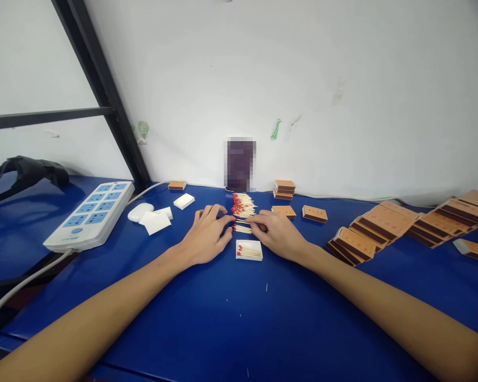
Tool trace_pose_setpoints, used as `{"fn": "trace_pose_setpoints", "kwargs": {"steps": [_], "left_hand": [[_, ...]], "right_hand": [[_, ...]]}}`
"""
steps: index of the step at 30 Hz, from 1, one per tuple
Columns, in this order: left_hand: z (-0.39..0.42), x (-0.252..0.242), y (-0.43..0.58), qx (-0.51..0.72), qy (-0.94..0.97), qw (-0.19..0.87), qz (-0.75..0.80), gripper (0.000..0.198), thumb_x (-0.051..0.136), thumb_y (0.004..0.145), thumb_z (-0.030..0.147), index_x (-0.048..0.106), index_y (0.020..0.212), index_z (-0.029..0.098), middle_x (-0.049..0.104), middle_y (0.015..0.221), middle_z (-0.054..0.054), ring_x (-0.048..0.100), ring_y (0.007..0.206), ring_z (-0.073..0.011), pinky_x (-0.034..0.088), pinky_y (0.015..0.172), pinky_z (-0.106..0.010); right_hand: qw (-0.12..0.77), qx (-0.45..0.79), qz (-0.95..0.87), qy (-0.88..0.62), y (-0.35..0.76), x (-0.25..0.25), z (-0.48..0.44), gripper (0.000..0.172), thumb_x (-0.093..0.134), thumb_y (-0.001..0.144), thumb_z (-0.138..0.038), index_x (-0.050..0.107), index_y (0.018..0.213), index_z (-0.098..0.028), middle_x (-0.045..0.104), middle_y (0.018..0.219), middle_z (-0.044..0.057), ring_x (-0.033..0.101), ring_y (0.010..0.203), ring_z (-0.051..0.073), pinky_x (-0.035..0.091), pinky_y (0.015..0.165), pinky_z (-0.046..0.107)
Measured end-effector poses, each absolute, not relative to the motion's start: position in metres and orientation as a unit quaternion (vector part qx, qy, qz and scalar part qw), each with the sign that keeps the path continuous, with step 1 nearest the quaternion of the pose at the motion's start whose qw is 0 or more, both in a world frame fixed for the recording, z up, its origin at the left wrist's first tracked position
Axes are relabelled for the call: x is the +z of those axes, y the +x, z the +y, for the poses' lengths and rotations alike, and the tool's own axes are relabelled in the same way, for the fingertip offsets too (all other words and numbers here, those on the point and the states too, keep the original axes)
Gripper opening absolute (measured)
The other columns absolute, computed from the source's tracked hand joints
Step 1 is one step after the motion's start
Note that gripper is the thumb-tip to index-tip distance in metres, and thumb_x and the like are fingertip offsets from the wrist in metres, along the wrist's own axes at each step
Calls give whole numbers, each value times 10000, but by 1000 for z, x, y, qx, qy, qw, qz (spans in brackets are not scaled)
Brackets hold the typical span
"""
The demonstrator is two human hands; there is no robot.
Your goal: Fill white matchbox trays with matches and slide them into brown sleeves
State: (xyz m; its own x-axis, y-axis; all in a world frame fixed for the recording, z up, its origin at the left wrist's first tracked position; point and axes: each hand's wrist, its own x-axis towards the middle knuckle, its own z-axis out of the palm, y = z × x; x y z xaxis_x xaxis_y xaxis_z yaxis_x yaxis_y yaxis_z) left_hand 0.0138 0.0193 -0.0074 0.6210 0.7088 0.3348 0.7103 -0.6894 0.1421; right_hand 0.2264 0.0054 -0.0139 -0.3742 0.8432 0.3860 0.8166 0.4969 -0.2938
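Note:
Red-headed matches (244, 206) lie in a pile near the wall, and a few more matches (242, 229) form a small row just in front of it. My right hand (281, 233) pinches the plain end of a matchstick (244, 220) between the pile and the row. My left hand (209, 236) rests on the table with fingers apart, its index fingertip at the red heads. Below both hands sits a white matchbox tray (259, 257) with several matches in it. Part of the row is hidden by my right fingers.
Closed matchboxes (314, 213) stand right of the pile, with long leaning rows of matchboxes (386, 220) farther right. On the left are white trays (184, 200), a white rounded case (140, 212) and a power strip (91, 215). A blurred dark rectangle (241, 164) stands against the wall.

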Motion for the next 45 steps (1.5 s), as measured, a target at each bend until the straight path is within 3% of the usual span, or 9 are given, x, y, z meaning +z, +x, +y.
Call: {"fn": "trace_pose_setpoints", "kwargs": {"steps": [10, 21, 45], "left_hand": [[20, -7, 13, -178, -909, -24, -376, 342, 322, 955, 273, 551, 1208, 248, 475, 1186, -74, 433, 1070, -242, 367, 907, -451], [24, -8, 13, -137, -895, -41, -423, 454, 301, 954, 403, 413, 1370, 257, 410, 1304, -115, 360, 1202, -298, 325, 966, -534], [22, -5, 13, -135, -906, -53, -398, 403, 296, 963, 392, 441, 1333, 324, 408, 1276, -85, 398, 1156, -276, 310, 975, -528]], "right_hand": [[265, 35, -824, -499, 227, -14, 5, 289, 436, 881, -166, 685, 1026, -196, 632, 792, 29, 542, 693, 139, 371, 638, 256], [211, -1, -798, -565, 226, -12, 3, 329, 404, 901, -205, 676, 1083, -228, 649, 877, 45, 583, 785, 170, 344, 605, 266], [249, 19, -818, -519, 228, -15, 5, 310, 419, 880, -159, 680, 1043, -198, 638, 849, 35, 557, 743, 148, 363, 650, 261]]}}
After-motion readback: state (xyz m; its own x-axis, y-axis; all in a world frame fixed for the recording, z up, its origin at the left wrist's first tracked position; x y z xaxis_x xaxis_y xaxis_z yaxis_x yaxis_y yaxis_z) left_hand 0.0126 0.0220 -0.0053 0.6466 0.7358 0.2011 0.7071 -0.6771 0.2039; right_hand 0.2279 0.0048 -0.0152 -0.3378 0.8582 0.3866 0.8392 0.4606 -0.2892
